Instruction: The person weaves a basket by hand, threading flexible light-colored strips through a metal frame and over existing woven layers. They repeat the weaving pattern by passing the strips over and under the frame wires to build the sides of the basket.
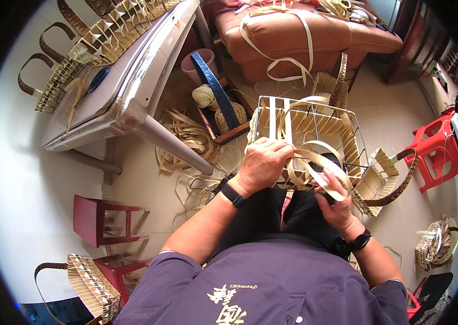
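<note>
Half-woven tan strap basket on a white wire frame [315, 135], resting on the lap. Left hand [261, 162] pressed flat over the near rim, fingers closed on it. Right hand [334, 197] pinching a looped pale flat strap [315, 162]. Probably light, springy, slippery; best gripped near the weave.

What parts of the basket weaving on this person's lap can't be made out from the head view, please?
- The near side of the half-woven basket: covered by the left hand.
- Where the loose strip ends: hidden behind the right hand.
- The right hand's fingertips: tucked under the strip's loops, so the grip is unclear.
- The basket's underside: hidden by the person's lap.
- The finished basket at lower left: blocked by the shoulder and dark rim.
</note>
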